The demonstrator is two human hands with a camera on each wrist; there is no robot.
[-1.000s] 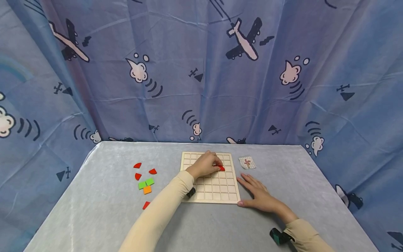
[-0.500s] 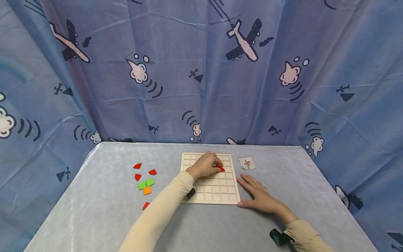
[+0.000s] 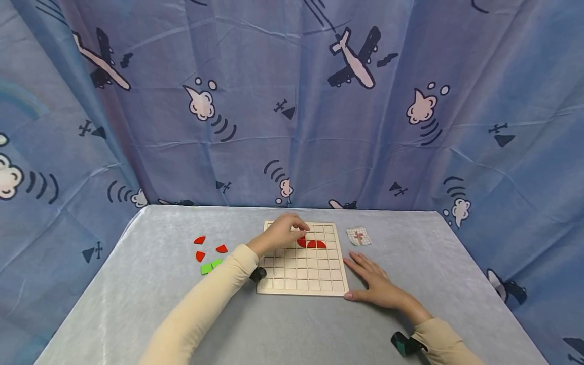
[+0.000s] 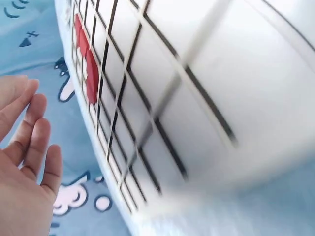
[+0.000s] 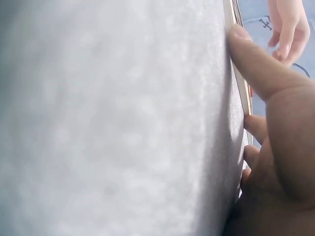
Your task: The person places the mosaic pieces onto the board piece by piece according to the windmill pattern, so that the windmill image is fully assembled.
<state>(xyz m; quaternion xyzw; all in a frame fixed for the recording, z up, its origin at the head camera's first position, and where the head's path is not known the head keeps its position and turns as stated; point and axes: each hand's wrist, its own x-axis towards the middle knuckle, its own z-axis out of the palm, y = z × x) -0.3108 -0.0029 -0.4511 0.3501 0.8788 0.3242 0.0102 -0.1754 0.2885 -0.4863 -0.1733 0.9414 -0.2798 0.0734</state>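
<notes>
Seemingly between placements: left hand (image 3: 282, 233) hovers, fingers loosely bent, nothing visible in them, by three red quarter-circle tiles (image 3: 312, 245) on far half of gridded wooden board (image 3: 315, 279); right hand (image 3: 376, 286) spread, thumb at near-right corner; next likely calls for pinching a loose red tile (image 3: 199, 240), left.

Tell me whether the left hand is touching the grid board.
Apart: the left wrist view shows blue curtain plainly visible between the left hand and the near edge of the grid board.

I see a screened-off place (room type unclear). Airplane-print curtain (image 3: 246, 66) hangs at twelve o'clock, pale table (image 3: 123, 304) at six.
</notes>
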